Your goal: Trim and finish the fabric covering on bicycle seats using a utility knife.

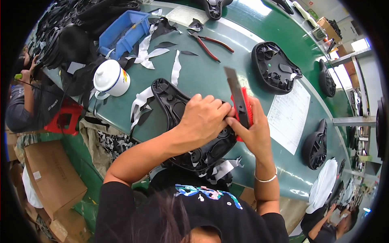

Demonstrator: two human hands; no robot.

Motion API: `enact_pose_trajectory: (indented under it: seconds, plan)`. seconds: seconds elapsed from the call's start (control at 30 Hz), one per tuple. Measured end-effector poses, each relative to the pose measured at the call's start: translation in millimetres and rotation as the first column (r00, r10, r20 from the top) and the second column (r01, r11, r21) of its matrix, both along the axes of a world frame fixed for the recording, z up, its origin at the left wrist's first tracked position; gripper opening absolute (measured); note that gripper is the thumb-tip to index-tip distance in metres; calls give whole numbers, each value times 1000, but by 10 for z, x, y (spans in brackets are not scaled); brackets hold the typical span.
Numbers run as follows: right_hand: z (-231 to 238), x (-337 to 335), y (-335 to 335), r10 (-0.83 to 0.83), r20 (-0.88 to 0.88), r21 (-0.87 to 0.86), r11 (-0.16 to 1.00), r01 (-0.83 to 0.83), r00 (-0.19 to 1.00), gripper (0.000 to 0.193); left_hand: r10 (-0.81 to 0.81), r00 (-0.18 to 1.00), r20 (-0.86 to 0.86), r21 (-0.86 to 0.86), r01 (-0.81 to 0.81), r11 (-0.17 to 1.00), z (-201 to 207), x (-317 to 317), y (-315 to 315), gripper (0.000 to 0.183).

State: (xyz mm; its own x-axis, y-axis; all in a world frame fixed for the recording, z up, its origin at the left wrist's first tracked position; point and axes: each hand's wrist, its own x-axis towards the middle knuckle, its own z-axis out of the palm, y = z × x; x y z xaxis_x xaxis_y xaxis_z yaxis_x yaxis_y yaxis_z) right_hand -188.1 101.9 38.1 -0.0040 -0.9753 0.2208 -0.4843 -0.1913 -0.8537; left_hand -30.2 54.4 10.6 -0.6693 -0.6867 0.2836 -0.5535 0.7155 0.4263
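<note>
An upturned black bicycle saddle (164,95) lies on the green table in front of me, its ribbed underside facing up. My left hand (204,117) is closed at the saddle's right edge, its fingertips and what they pinch partly hidden. Right beside it, my right hand (255,131) grips a red-handled utility knife (246,107), whose long dark blade points up and away. The right thumb meets the left fingers near the saddle's rim. Black and white scraps (223,168) hang by the saddle's near end.
Red-handled pliers (206,42), a lidded white mug (111,79) and a blue bin (123,34) stand on the table among loose strips. More saddles (275,67) lie to the right, by a printed sheet (289,115). Cardboard boxes (54,174) stand at left; other people work on both sides.
</note>
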Motion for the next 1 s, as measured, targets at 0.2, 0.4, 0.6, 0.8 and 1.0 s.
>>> enact_pose_trajectory:
  seconds: [0.2,0.4,0.6,0.8,1.0]
  plan:
    - [-52,-607,482,53,-487,-105,987,-119,872,62,-87,981,-172,282,133,950,-16,80,-103,28]
    - [85,-424,402,187,-710,128,982,-137,679,61,-30,978,-204,358,103,928,-12,75,-129,29]
    - [-40,-313,1002,155,-731,232,972,29,665,64,540,644,-542,840,434,326,-6,221,-262,16]
    - [-104,-164,1126,-4,-641,135,984,118,768,61,703,416,-577,762,583,280,82,238,-185,14]
    - [-194,-187,908,-105,-616,69,980,186,781,55,295,717,-631,747,460,480,174,52,-197,8]
